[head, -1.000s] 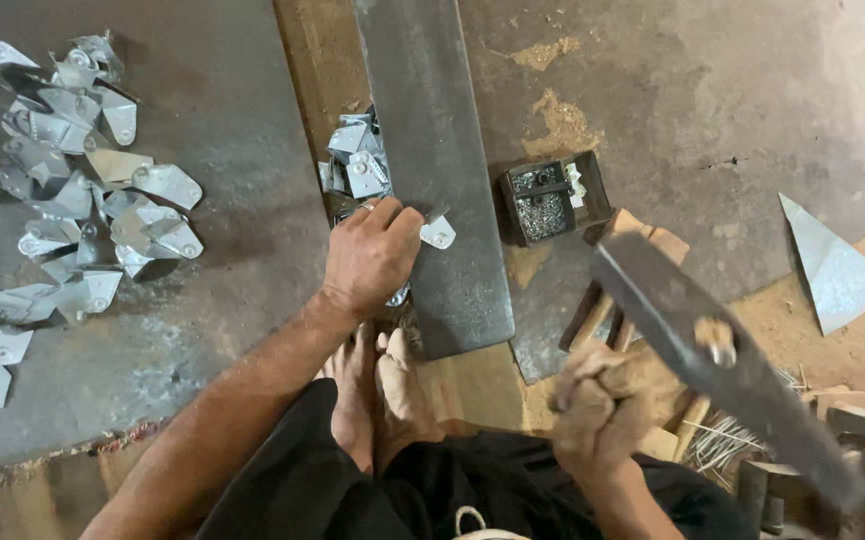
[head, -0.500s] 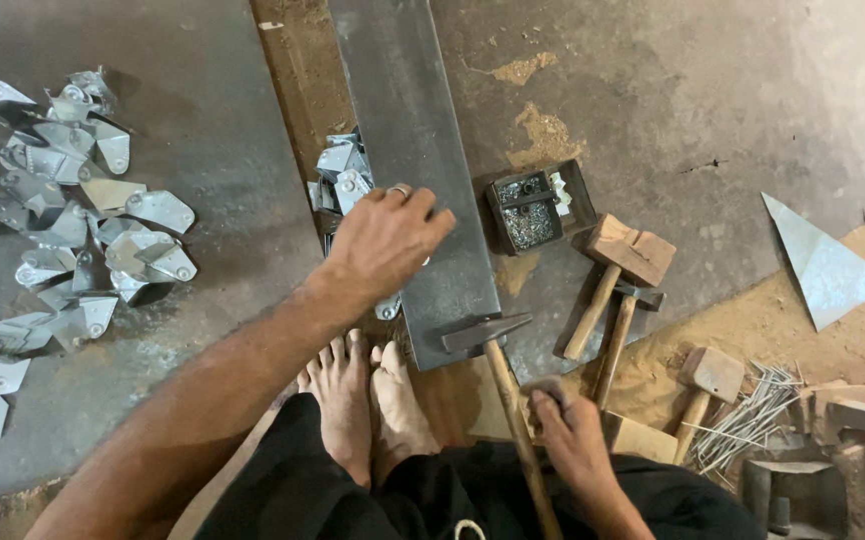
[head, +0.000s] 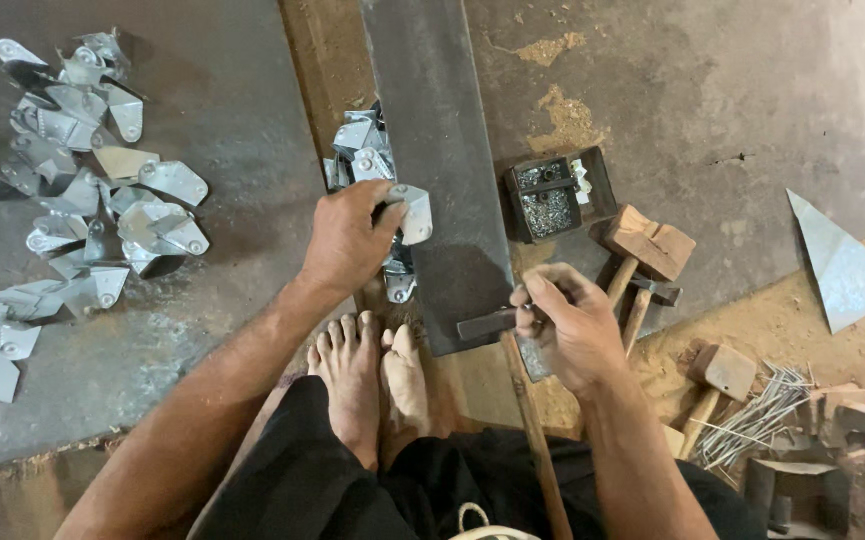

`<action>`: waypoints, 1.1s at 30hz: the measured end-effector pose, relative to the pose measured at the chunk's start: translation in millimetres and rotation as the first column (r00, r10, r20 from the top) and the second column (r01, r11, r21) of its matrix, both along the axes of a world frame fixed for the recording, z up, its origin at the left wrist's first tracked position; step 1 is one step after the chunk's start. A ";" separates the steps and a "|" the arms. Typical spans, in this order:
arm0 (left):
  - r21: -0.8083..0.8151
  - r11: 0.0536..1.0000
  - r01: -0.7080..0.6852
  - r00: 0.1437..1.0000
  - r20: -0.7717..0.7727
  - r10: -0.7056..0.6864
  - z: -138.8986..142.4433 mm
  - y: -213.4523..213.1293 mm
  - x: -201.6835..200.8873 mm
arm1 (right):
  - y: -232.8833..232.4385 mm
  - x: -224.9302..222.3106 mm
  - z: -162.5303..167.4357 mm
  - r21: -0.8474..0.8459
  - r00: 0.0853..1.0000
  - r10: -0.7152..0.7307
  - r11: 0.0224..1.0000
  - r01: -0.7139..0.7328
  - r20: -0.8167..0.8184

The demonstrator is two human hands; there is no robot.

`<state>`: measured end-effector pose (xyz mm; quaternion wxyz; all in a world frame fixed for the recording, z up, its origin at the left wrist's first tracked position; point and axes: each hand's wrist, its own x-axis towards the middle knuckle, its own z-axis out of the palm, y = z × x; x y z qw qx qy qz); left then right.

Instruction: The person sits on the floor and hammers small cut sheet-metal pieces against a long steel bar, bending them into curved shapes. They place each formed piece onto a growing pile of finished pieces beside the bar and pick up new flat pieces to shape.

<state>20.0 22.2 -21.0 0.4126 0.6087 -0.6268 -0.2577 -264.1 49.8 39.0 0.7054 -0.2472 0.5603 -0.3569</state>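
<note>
My left hand (head: pixel 348 240) holds a small folded sheet-metal piece (head: pixel 415 212) with a rivet in it, against the left edge of a long dark steel bar (head: pixel 433 120). A pile of similar metal pieces (head: pixel 358 150) lies just beside that hand. My right hand (head: pixel 571 328) is curled around a hammer (head: pixel 488 323) right at its head, fingers pinched. The hammer's head rests at the near end of the bar. Its wooden handle (head: pixel 535 440) runs back toward my lap. My bare feet (head: pixel 373 375) sit between the two hands.
A larger heap of cut metal pieces (head: pixel 93 190) lies on the dark sheet at left. A small box of rivets (head: pixel 548 200) stands right of the bar. Wooden mallets (head: pixel 648 245), a bundle of nails (head: pixel 753 420) and a triangular metal sheet (head: pixel 843 265) lie at right.
The hammer has come down from raised to resting at the bar's end, and my right hand slid up its handle to the head. My left hand has taken up a metal piece.
</note>
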 end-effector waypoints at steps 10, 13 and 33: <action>0.149 0.983 -0.105 0.988 -0.100 0.121 2.8 -6.1 16.0 | -50.0 56.2 -37.0 -0.241 0.913 0.295 0.900 -0.364 -0.281; 0.149 0.981 -0.128 0.984 -0.106 0.144 3.9 -8.2 19.7 | -55.7 62.1 -39.1 -0.195 0.901 0.321 0.902 -0.385 -0.292; 0.120 0.984 -0.128 0.970 -0.191 0.150 11.0 -12.3 9.7 | -58.3 80.6 -32.9 -0.334 0.569 0.191 0.646 -0.687 -0.800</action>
